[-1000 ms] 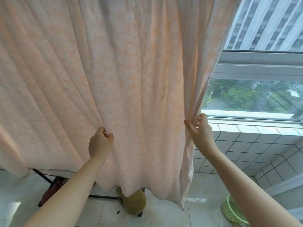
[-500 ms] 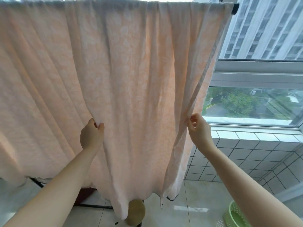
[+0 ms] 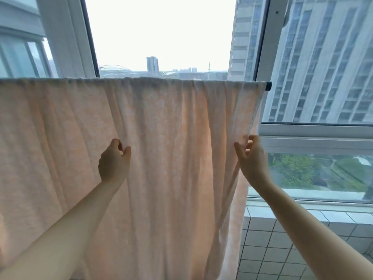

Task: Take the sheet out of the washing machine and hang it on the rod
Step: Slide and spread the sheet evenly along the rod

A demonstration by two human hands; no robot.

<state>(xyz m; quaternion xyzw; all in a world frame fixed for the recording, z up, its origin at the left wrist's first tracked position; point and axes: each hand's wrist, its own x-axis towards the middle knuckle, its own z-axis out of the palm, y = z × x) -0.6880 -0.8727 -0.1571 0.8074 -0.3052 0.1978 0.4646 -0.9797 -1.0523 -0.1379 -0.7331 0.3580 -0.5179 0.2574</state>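
**Sheet on the rod, hands tidying the hang**

Nearest the camera, two bare forearms are reaching up and forward into the cloth. The left hand (image 3: pixel 114 161) is making its grip on the front face of the pale peach, faintly patterned cotton sheet (image 3: pixel 171 148), thumb and curled fingers gathering a fold between them. The right hand (image 3: pixel 251 156) is pinching the sheet's right-hand edge between thumb and fingertips, the remaining fingers lifted clear; that edge is running up from this grip to the rod's end.

Between the two grips the cloth is falling in long vertical folds, with light glowing through it. Left of the left grip the sheet is spreading wide and running out of view; below both grips it is hanging past the bottom of the picture.

Above the grips, the sheet is lying draped over the thin horizontal drying rod (image 3: pixel 268 85), bunched slightly along the top, with only the rod's dark end cap showing just beyond the cloth. Farther off, behind the rod, white-framed windows (image 3: pixel 314 132) and a tiled sill wall (image 3: pixel 272 239) are standing.

By my reading the task is almost finished: the sheet is out and hung. What seems left is smoothing the bunched folds and letting go.
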